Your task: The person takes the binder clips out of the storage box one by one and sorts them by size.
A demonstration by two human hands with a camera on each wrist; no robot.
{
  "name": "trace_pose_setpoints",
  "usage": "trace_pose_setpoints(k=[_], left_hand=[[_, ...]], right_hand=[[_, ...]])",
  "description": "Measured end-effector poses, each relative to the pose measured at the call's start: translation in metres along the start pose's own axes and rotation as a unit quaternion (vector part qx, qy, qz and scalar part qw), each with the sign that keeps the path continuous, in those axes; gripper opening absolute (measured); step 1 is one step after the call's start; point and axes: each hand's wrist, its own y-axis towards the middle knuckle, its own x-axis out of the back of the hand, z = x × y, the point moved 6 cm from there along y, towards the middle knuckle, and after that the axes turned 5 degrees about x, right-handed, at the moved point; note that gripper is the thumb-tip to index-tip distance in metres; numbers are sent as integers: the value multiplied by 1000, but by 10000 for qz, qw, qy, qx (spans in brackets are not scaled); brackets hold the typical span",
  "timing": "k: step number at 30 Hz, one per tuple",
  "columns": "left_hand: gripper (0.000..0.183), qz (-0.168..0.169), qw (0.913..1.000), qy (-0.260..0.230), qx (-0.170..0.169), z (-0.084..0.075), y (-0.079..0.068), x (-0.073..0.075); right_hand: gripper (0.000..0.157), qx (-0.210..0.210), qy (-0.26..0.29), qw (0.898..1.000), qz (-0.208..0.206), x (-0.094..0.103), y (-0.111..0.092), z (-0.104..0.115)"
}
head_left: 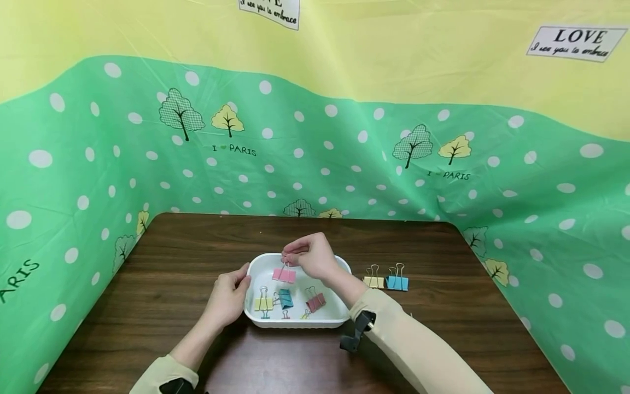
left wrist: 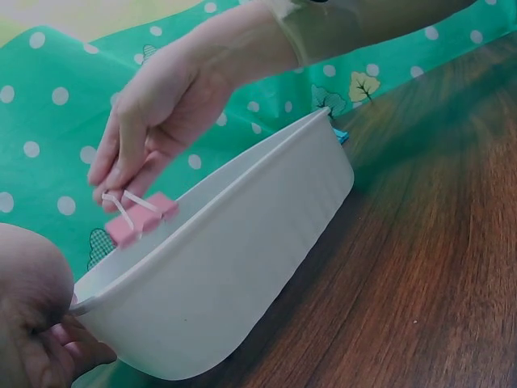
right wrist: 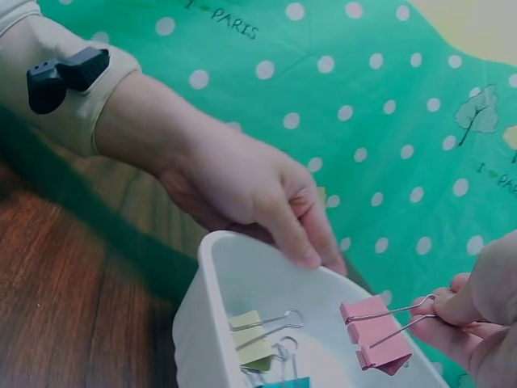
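A pink binder clip [head_left: 284,275] hangs by its wire handles from the fingertips of my right hand [head_left: 315,256], over the white tray [head_left: 320,322]. In the right wrist view, thumb and fingers pinch the handles of the pink binder clip [right wrist: 376,333]. My left hand [head_left: 228,295] grips the tray's left rim, thumb at the edge; the left wrist view shows that hand [left wrist: 36,311] at the tray's near corner. Inside the tray lie a yellow binder clip [head_left: 263,303], a teal binder clip [head_left: 285,299], a dark red binder clip [head_left: 316,302] and several small clips.
To the right of the tray, a pale yellow binder clip [head_left: 374,282] and a blue binder clip [head_left: 397,282] stand side by side on the brown wooden table [head_left: 197,241]. A green and yellow printed curtain [head_left: 344,148] surrounds the table at the back and sides.
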Motion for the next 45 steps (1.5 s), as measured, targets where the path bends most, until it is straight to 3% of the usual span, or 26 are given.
trace_pose_setpoints(k=[25,45], left_hand=[[41,-16,10000,73,10,-3,-1,0],[41,9,9999,105,17,-2,-1,0]], right_hand=[[17,83,-10,9994,-339,108,-42,21],[24,-82,-481,9978,-460,183,-73,8]])
